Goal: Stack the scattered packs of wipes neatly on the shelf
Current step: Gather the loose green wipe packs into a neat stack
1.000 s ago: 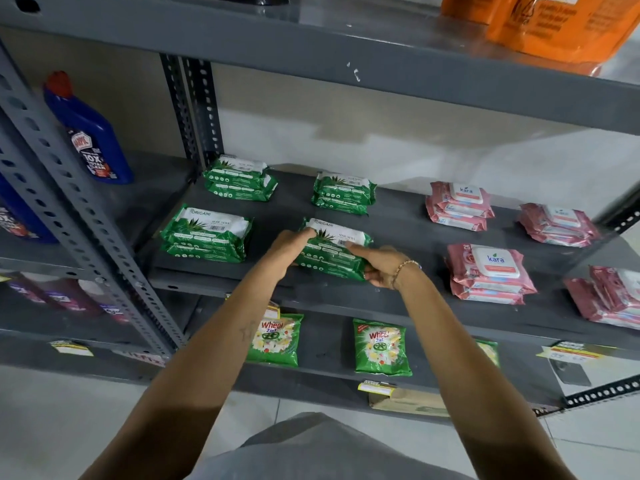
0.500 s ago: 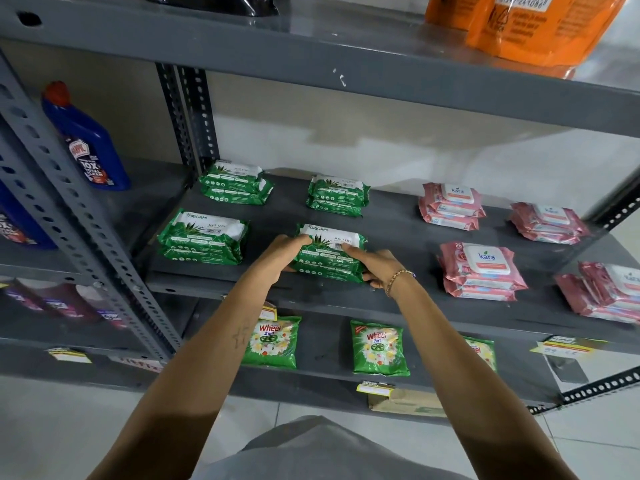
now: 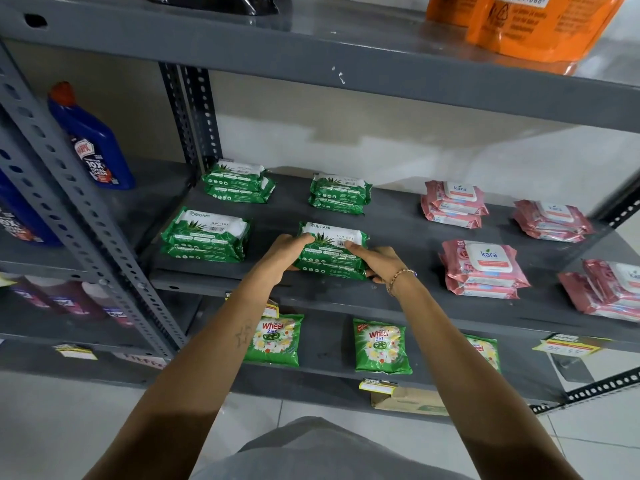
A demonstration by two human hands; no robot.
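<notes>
On the grey middle shelf (image 3: 398, 233) lie green wipes packs in small stacks and pink wipes packs to the right. My left hand (image 3: 282, 252) and my right hand (image 3: 375, 259) press on the two ends of the front-centre green stack (image 3: 332, 251). More green stacks sit at the front left (image 3: 206, 235), back left (image 3: 237, 181) and back centre (image 3: 339, 194). Pink stacks lie at the back (image 3: 453, 204), front (image 3: 483, 268), far back right (image 3: 552, 220) and front right edge (image 3: 609, 289).
Blue cleaner bottles (image 3: 91, 140) stand on the left bay behind a perforated upright post (image 3: 86, 216). Green detergent sachets (image 3: 381, 344) lie on the shelf below. Orange bags (image 3: 526, 22) sit on the top shelf. Price tags hang from the shelf edges.
The green stack between my hands has settled flat on the shelf and looks squarer. Both hands stay on its ends. The camera view shifted slightly.
</notes>
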